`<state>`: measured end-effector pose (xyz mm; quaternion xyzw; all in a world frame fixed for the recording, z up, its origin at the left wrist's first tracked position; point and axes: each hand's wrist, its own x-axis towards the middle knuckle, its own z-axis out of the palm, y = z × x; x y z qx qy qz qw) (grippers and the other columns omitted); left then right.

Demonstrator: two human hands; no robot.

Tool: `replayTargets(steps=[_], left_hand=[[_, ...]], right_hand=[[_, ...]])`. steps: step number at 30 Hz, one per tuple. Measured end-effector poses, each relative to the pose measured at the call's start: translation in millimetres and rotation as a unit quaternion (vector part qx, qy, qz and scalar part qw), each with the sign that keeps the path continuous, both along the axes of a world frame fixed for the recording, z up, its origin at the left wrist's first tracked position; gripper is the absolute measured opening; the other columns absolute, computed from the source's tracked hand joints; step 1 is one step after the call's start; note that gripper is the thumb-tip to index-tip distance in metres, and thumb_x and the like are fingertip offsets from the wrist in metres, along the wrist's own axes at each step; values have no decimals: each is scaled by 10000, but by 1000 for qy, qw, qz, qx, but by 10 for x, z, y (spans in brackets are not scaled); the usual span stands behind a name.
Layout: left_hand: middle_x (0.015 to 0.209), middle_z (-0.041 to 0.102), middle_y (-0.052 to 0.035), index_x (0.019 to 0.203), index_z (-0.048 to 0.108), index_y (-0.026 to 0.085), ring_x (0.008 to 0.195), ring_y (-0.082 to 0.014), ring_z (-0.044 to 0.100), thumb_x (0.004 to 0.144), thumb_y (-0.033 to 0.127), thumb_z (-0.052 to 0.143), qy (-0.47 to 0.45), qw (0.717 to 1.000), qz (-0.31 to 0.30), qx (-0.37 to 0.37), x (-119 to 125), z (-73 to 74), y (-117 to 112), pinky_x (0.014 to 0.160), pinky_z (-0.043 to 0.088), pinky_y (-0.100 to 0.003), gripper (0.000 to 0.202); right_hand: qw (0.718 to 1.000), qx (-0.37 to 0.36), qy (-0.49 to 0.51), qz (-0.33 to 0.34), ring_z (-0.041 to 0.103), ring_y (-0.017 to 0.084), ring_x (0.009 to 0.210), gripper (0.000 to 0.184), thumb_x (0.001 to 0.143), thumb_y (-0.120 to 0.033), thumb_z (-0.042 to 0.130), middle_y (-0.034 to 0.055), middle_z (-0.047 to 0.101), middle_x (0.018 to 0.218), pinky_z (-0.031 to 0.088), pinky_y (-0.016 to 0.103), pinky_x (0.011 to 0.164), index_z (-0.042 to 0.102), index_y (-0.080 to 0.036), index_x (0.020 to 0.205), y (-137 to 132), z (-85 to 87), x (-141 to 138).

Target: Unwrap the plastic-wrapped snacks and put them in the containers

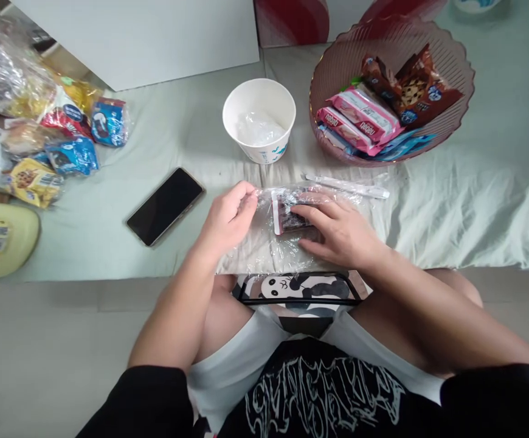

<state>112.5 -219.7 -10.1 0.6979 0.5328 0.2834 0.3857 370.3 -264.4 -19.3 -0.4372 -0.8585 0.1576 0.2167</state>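
A small dark snack packet (285,218) with a pale end strip lies on a sheet of clear plastic wrap (287,252) near the table's front edge. My left hand (231,214) pinches the upper left edge of the wrap between thumb and fingers. Over the packet's right part rests my right hand (337,231), its fingers spread and touching the packet and film. That hand hides part of the packet, and its print is too blurred to read. Just beyond the right hand lies a thin white plastic strip (349,185).
Behind the hands stands a white paper tub (232,115) with crumpled clear plastic inside. A pink ribbed bowl (463,79) holds several snack packs at the right. A black phone (165,205) lies to the left, near bagged snacks (73,157) and a yellow bottle (0,240).
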Motion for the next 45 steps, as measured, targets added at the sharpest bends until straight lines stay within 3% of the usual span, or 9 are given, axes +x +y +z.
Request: replayTargets(steps=[5, 10, 12, 15, 23, 29, 35, 40, 45], left_hand=[[1022, 714, -40, 936, 520, 257, 888, -199, 733, 990, 470, 533, -226, 955, -25, -190, 124, 50, -37, 562, 586, -269, 220], [980, 747, -43, 915, 475, 259, 743, -157, 710, 960, 500, 578, -288, 928, 2, -238, 188, 146, -8, 400, 384, -192, 266], [954, 750, -37, 917, 491, 258, 671, -131, 682, 964, 473, 574, -283, 930, 29, -235, 203, 149, 7, 364, 276, -182, 236], [826, 717, -13, 851, 517, 236, 541, -92, 601, 954, 391, 587, -253, 949, 84, -169, 219, 117, 29, 375, 291, -200, 198], [682, 638, 16, 785, 555, 211, 454, -61, 402, 957, 249, 534, -187, 967, 120, -122, 214, 88, 47, 437, 302, -236, 177], [691, 638, 14, 807, 577, 208, 589, -98, 519, 949, 271, 535, -169, 976, 71, -114, 205, 72, 22, 524, 354, -240, 161], [687, 636, 18, 789, 579, 203, 593, -105, 511, 936, 280, 531, -156, 978, 47, -130, 210, 208, 3, 542, 345, -255, 172], [697, 628, 35, 788, 575, 202, 563, -95, 472, 940, 305, 526, -144, 980, 12, -136, 213, 243, 11, 559, 346, -263, 190], [704, 608, 35, 805, 584, 201, 640, -117, 524, 947, 339, 506, -95, 989, 1, -116, 231, 214, 34, 629, 379, -271, 213]], right_hand=[[1000, 11, 17, -23, 643, 365, 1257, 602, 867, -251, 688, 182, 632, 1406, 582, 547, 1011, 533, -199, 1446, 8, -79, -49], [996, 7, 79, -33, 634, 341, 1277, 660, 847, -240, 688, 173, 609, 1402, 598, 523, 1011, 477, -225, 1472, 46, -39, -19], [996, 11, 89, -14, 635, 333, 1293, 634, 869, -249, 665, 179, 611, 1405, 589, 520, 1039, 480, -215, 1475, 73, -13, 19], [997, 38, 73, 1, 660, 318, 1289, 576, 913, -230, 607, 175, 639, 1418, 594, 499, 1041, 500, -213, 1479, 122, 8, 98], [977, 99, 90, -165, 779, 247, 802, 337, 1013, -378, 524, 66, 808, 1043, 643, 385, 691, 654, -276, 1307, 68, 93, 299], [953, 172, 173, -181, 755, 285, 1010, 385, 1031, -498, 494, 92, 768, 1161, 624, 472, 838, 704, -279, 1269, -31, 404, 442], [910, 260, 36, -321, 730, 355, 1021, 539, 1025, -628, 427, 128, 737, 1038, 578, 554, 895, 735, -215, 1184, 534, 1036, 992], [896, 107, -119, -413, 637, 383, 1300, 435, 1042, -331, 403, 127, 667, 1354, 516, 548, 1110, 589, -292, 1434, 1114, 1586, 990], [923, 11, -247, -294, 602, 356, 1374, 485, 983, -203, 497, 140, 647, 1426, 482, 547, 1129, 543, -296, 1457, 1626, 1546, 729]])
